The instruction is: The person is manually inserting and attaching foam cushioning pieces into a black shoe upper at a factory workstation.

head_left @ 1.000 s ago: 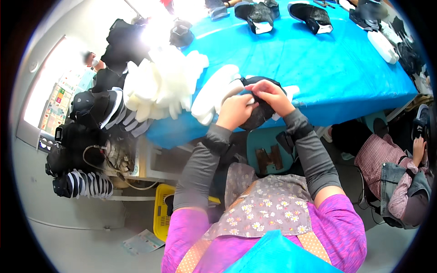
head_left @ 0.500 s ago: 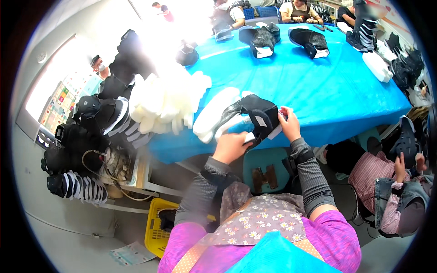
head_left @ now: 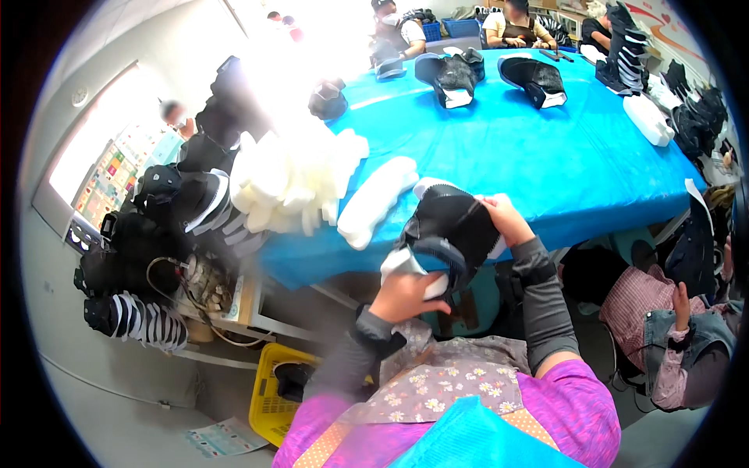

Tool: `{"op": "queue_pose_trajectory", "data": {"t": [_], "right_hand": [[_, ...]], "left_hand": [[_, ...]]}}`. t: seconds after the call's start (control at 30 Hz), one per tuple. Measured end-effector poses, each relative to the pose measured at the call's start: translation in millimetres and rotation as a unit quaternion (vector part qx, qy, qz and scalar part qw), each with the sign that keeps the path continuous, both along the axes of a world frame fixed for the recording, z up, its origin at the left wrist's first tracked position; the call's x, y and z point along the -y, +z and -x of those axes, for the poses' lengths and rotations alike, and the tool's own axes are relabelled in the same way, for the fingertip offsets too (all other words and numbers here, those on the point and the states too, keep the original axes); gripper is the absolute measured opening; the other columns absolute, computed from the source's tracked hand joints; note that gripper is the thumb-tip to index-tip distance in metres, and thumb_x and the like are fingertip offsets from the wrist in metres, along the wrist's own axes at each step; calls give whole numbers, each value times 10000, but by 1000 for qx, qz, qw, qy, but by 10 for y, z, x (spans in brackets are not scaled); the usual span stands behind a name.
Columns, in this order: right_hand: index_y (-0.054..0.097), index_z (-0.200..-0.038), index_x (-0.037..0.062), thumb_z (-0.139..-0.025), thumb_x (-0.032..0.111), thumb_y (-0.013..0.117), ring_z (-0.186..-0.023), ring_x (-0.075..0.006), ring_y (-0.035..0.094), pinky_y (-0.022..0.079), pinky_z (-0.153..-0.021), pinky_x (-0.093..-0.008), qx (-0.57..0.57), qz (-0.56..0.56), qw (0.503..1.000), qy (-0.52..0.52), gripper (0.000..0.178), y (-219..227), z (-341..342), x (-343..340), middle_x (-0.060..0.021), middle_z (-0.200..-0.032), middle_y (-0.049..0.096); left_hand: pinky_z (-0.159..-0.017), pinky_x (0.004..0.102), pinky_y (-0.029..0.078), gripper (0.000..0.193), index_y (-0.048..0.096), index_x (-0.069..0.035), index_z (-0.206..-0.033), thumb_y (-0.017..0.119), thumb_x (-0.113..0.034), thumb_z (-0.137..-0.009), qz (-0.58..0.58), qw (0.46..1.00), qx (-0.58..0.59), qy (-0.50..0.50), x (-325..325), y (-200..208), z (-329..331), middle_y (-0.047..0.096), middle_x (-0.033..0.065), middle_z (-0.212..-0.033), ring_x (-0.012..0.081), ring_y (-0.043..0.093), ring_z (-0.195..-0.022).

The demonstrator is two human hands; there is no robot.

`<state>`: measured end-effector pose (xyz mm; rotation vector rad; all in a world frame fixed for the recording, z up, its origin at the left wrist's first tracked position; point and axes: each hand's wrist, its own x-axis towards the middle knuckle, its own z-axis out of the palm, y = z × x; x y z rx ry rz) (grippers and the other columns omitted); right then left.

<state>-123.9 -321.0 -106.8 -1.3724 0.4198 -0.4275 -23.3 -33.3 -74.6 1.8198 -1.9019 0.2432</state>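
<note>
Over the near edge of the table I hold a black shoe upper (head_left: 456,214), with a padded dark collar and white edging. My left hand (head_left: 406,296) is closed on the white part at its near left side, thumb stuck out toward me. At the upper's right edge, my right hand (head_left: 509,222) pinches the rim; its fingertips are partly hidden. A long white foam piece (head_left: 378,201) lies on the blue table cover (head_left: 484,144), just left of the upper. Beyond it is a heap of white foam pieces (head_left: 292,183).
Stacked black uppers (head_left: 199,195) fill the left side. More uppers (head_left: 456,78) lie across the table. A yellow crate (head_left: 265,398) stands on the floor at lower left. A teal stool (head_left: 488,292) is under the table edge. A co-worker in a checked shirt (head_left: 624,296) sits at right.
The upper has been turned and brought nearer me, showing a broad black face. My left hand moved down and slightly right with it; my right hand moved slightly right and down.
</note>
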Motion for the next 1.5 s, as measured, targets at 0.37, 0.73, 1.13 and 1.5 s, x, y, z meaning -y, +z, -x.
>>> {"op": "queue_pose_trajectory", "data": {"t": [0.37, 0.73, 1.13, 1.5], "right_hand": [[549, -1321, -64, -831, 129, 713, -1073, -218, 657, 523, -942, -339, 313, -205, 918, 130, 552, 675, 503, -818, -127, -1218, 669], [640, -1153, -74, -836, 63, 737, -1017, -322, 674, 509, -899, -387, 383, 413, 823, -64, 359, 939, 225, -1698, -185, -1114, 685], [683, -916, 6, -819, 145, 790, -729, -355, 676, 543, -645, -385, 383, 401, 826, -103, 200, 861, 194, -2053, -132, -859, 682], [689, -865, -12, -782, 30, 744, -686, -358, 664, 507, -609, -404, 325, 440, 837, -9, 108, 773, 522, -1827, -149, -798, 682]], "left_hand": [[-889, 398, 526, 515, 689, -39, -1127, 827, -46, -632, 116, 966, -213, 94, -477, 45, -129, 702, 153, -1114, 325, 685, -1004], [-1183, 544, 161, 1055, 264, -6, -1543, 596, -723, -843, 324, 898, -222, 200, -154, 129, 213, 38, 310, -1613, 441, 79, -1507], [-1054, 430, 358, 347, 573, 34, -1254, 521, -222, -1026, 356, 881, -226, 214, -273, 109, 255, 701, 146, -1176, 265, 669, -1047], [-636, 457, 448, 425, 617, 69, -951, 513, -333, -1044, 363, 785, -221, 451, -835, -119, -673, 618, 275, -764, 462, 574, -693]]}}
